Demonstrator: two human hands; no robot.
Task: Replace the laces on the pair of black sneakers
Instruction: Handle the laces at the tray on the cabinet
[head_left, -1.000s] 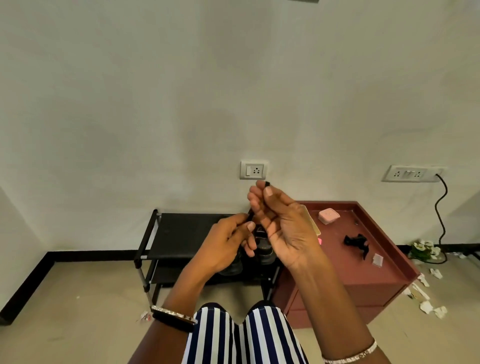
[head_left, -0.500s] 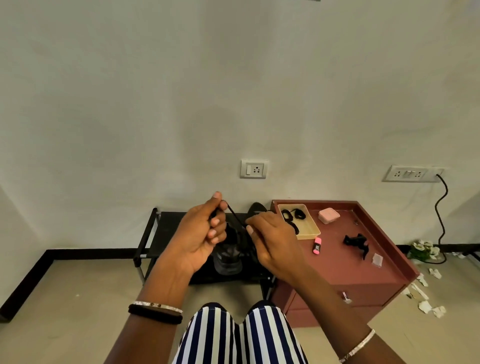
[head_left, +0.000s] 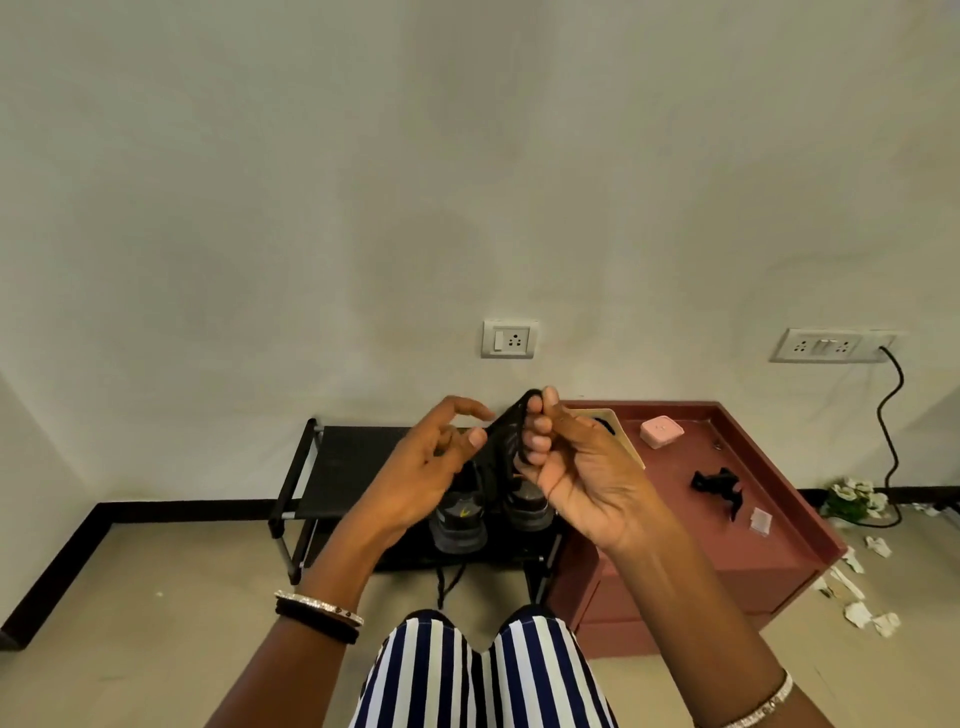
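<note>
Two black sneakers (head_left: 462, 517) stand side by side on the low black shoe rack (head_left: 337, 467), mostly hidden behind my hands. I hold a bunched black lace (head_left: 506, 436) up in front of them. My right hand (head_left: 576, 467) pinches the loops of the lace between thumb and curled fingers. My left hand (head_left: 431, 467) touches the same lace with thumb and fingertips, its index finger stretched out above. Another stretch of black lace (head_left: 447, 584) dangles below the rack's front edge.
A maroon cabinet (head_left: 779, 551) stands right of the rack, carrying a beige tray (head_left: 631, 447), a pink box (head_left: 661, 432) and a black clip-like object (head_left: 719, 483). Paper scraps (head_left: 862, 608) litter the floor at right. A cable (head_left: 891, 441) hangs from the wall socket.
My hands went from holding a stretched lace apart to meeting in the middle. The lace is now gathered into loops in my right hand, which has turned palm toward me.
</note>
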